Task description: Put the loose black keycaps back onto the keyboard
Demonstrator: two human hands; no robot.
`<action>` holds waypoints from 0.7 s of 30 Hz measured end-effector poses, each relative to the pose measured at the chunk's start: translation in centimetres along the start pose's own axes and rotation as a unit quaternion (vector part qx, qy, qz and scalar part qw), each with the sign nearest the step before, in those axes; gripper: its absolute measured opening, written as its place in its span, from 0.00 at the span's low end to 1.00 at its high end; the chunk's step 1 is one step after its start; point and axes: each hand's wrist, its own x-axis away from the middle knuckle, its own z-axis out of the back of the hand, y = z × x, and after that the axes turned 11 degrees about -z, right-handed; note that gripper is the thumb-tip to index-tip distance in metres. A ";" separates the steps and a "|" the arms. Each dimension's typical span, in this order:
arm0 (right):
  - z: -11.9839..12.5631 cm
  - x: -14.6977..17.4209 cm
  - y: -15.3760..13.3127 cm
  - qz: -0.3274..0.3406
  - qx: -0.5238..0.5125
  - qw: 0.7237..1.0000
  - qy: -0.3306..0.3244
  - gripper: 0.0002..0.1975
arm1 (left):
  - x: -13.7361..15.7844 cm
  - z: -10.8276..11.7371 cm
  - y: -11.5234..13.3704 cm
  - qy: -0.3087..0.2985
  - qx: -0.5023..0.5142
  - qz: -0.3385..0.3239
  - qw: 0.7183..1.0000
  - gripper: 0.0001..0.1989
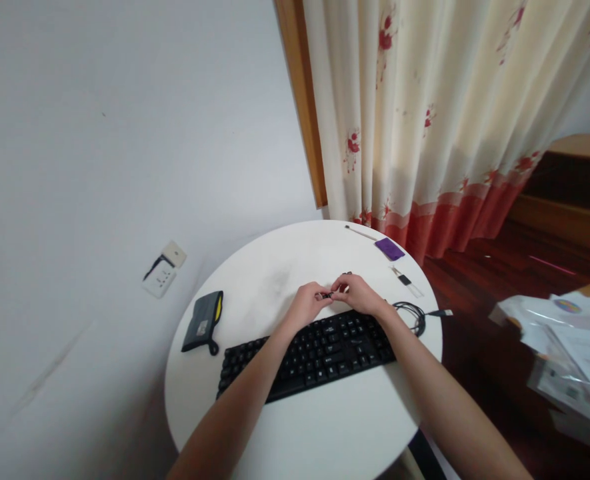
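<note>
Over the back edge of a black keyboard (pixel 325 350), my left hand (pixel 307 303) and my right hand (pixel 357 293) meet with their fingertips pinched. Between them is a small black piece (pixel 327 295), too small to name and partly hidden by the fingers. Both hands are closed on it. My forearms cross over the keyboard and cover some of its keys. A coiled black cable (pixel 417 319) lies by the keyboard's right end, its USB plug (pixel 441 313) sticking out past the table edge. Another small dark bit shows just behind my right hand.
On the round white table (pixel 295 253) lie a grey pouch (pixel 203 321) at left, a purple cloth (pixel 389 249), a thin brush (pixel 361 233) and a small tool (pixel 405 280) at right. A wall borders the left, a curtain (pixel 425 133) the back. Plastic bags (pixel 565 327) sit right.
</note>
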 end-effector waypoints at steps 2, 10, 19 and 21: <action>-0.3 0.3 -0.3 0.002 -0.023 0.999 -0.046 0.04 | 1.5 -0.1 0.4 0.014 0.007 -0.004 1.000 0.10; -0.6 1.3 -1.5 -0.032 -0.029 0.991 -0.124 0.04 | 3.7 -1.2 0.1 0.039 0.075 0.012 0.996 0.09; 0.5 2.7 -1.4 -0.042 0.011 0.997 -0.067 0.09 | 4.2 -2.2 0.0 0.052 0.167 0.054 0.983 0.10; 0.4 3.2 -1.1 -0.057 0.009 0.996 -0.065 0.10 | 4.4 -2.2 0.1 0.031 0.156 0.049 0.986 0.09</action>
